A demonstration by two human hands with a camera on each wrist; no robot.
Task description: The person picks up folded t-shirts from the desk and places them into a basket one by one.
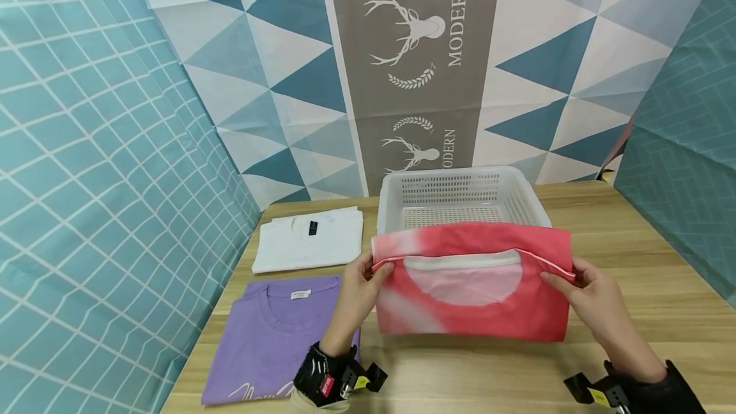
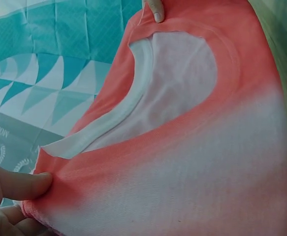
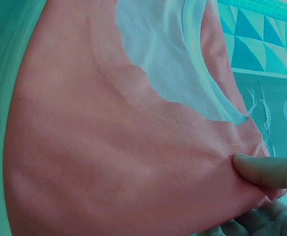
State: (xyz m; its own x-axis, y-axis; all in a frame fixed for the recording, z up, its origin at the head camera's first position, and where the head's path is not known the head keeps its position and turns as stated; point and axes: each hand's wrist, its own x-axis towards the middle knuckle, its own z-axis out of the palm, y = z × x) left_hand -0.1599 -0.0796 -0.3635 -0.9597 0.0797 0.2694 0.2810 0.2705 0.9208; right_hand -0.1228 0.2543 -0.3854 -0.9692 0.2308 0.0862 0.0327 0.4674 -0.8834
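Red-and-white shirt [image 1: 477,318]: being held folded and spread sideways, just to the near side of the white basket [image 1: 451,190], whose near edge is being covered; whether the tabletop [image 1: 575,388] is being touched cannot be told.
Neckline [image 1: 462,262]: being shown between the two grips.
Left hand [image 1: 362,280]: closed; the shirt's left end is being pinched, thumb in front, fingers behind.
Right hand [image 1: 592,289]: likewise closed; the right end is being pinched.
Purple shirt [image 1: 276,331]: lying folded at the near left, being partly hidden by the left forearm [image 1: 339,334].
White shirt [image 1: 310,249]: lying folded at the far left, its black label [image 1: 313,228] being displayed.
Backdrop [image 1: 425,94]: deer-head prints are being displayed beyond the basket.
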